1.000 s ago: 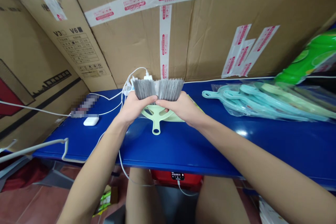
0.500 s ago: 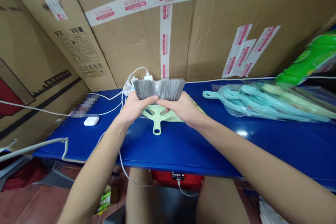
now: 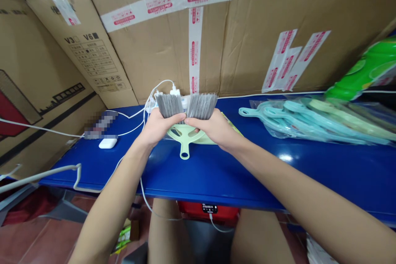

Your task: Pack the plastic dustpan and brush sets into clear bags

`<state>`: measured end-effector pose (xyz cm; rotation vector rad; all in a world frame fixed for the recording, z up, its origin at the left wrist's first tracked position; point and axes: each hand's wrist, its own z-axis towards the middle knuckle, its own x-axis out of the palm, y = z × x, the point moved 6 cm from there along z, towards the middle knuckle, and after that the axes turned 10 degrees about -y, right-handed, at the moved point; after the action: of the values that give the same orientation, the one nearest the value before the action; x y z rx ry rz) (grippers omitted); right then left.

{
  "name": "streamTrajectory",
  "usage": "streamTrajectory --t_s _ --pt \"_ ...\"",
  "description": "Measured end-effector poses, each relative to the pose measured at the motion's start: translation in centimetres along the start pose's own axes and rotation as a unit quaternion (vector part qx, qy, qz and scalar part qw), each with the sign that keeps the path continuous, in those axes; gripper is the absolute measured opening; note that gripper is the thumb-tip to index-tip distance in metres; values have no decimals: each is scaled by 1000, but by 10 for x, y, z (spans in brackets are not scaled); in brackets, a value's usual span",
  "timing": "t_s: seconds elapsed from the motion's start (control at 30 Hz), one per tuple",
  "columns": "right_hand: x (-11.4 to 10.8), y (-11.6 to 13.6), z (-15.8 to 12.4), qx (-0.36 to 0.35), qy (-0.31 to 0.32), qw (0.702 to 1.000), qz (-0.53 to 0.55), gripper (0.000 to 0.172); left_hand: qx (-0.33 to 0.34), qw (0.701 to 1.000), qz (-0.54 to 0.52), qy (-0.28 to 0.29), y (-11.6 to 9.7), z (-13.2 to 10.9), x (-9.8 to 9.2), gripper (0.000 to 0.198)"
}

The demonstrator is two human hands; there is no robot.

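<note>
Mid-frame we fist the grey bristle tufts (image 3: 201, 106), one each in left hand (image 3: 157, 127) and right hand (image 3: 217, 128), thumbs meeting, bristles up so the ends line up.

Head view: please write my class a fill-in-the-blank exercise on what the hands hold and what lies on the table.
The left hand holds one bristle bundle and the right hand a second bristle bundle; both are ___ in colour.
Below them a pale green plastic handle piece lies on the ___ table.
The white earbud case lies to the ___ of the left hand.
The teal plastic pieces lie inside a clear ___.
Missing words: grey; blue; left; bag.
</note>
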<state>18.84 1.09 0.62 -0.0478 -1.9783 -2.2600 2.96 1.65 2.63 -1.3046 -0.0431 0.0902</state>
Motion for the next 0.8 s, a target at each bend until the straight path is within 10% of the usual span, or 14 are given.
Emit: streamTrajectory --t_s 0.8 --pt "-3 2 2 -13 8 1000 -6 42 -26 999 -22 -9 0 -1 -2 59"
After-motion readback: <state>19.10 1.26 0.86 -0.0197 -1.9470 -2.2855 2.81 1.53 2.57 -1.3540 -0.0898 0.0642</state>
